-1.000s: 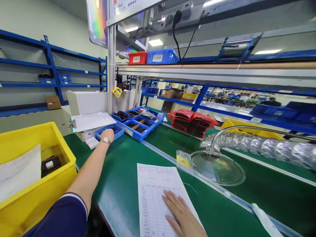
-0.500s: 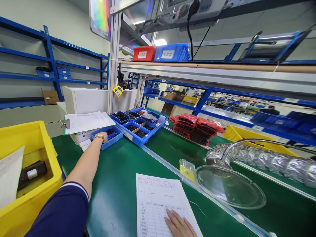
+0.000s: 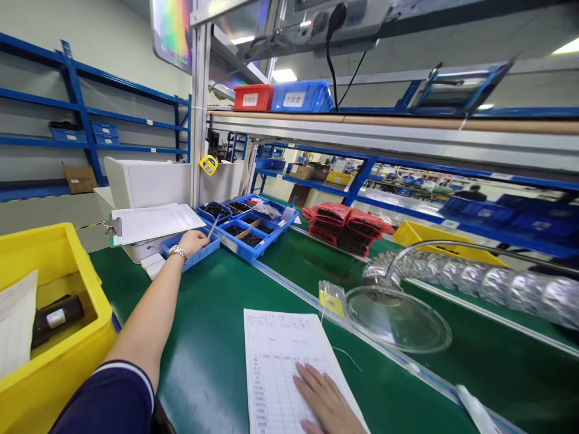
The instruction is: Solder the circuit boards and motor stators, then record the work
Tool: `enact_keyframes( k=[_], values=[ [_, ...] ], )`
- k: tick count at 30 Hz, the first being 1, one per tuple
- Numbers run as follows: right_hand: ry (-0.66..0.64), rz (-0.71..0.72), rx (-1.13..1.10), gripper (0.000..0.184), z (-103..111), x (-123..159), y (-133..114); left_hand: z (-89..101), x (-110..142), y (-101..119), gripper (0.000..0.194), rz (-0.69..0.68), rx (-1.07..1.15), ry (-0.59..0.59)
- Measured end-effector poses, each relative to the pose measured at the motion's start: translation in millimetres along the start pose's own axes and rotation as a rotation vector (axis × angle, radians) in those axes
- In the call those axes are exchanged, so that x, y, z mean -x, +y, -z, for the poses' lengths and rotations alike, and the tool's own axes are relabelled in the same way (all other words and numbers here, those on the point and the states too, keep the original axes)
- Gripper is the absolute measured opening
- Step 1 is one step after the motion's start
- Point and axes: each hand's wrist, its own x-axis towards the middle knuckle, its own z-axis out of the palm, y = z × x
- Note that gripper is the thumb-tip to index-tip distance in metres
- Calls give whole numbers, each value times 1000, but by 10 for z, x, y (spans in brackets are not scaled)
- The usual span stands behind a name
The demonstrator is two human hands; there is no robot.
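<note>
Out at the end of my stretched arm, my left hand (image 3: 193, 242) is closed over the small blue tray (image 3: 201, 256). A thin, light-coloured pen (image 3: 214, 226) sticks up from its fingers. Close by are a clipboard with papers (image 3: 156, 223) and a large blue divided bin (image 3: 248, 252) holding small black parts. My right hand (image 3: 323, 395) lies flat with fingers spread on a printed form (image 3: 275, 361), on the green tabletop in front of me.
A yellow crate (image 3: 90, 301) stands at the left. Red-wrapped stacks (image 3: 335, 220), a round clear disc (image 3: 398, 319) on a bent metal arm and a silver duct (image 3: 488, 286) occupy the right. A metal shelf beam (image 3: 344, 129) crosses above.
My left hand has come up a little from inside the small blue tray, and the pen now shows in its fingers. My right hand stays on the form; the view has shifted slightly.
</note>
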Motion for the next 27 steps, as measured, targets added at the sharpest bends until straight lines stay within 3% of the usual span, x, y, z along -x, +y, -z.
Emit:
enact_keyframes(
  k=[3, 6, 8, 11, 13, 17, 19, 22, 27],
  values=[
    [73, -23, -165, 56, 92, 32, -25, -424, 578, 622, 24, -257, 76, -107],
    [273, -104, -468, 76, 143, 108, -147, -911, 1372, 1129, 12, -516, 135, -315],
    [257, -126, -709, 76, 163, 164, -281, -1121, 1859, 1302, 12, -758, 53, -447],
    [166, -226, -979, 60, 196, 257, -439, -1265, 2301, 1335, 21, -990, -159, -470],
    [271, -343, -1081, 54, 244, 321, -457, -1309, 2410, 1288, 28, -996, -279, -465],
    [594, -412, -1233, 48, 379, 331, -380, -1424, 2497, 1257, 68, -968, -450, -681],
    [613, -386, -1298, 47, 397, 244, -358, -1505, 2563, 1311, 77, -983, -471, -760],
    [541, -360, -1362, 45, 304, 75, -329, -1598, 2667, 1416, 78, -979, -480, -819],
    [544, -449, -1473, 41, 62, -29, -201, -1628, 2746, 1443, 78, -954, -436, -831]
  ],
)
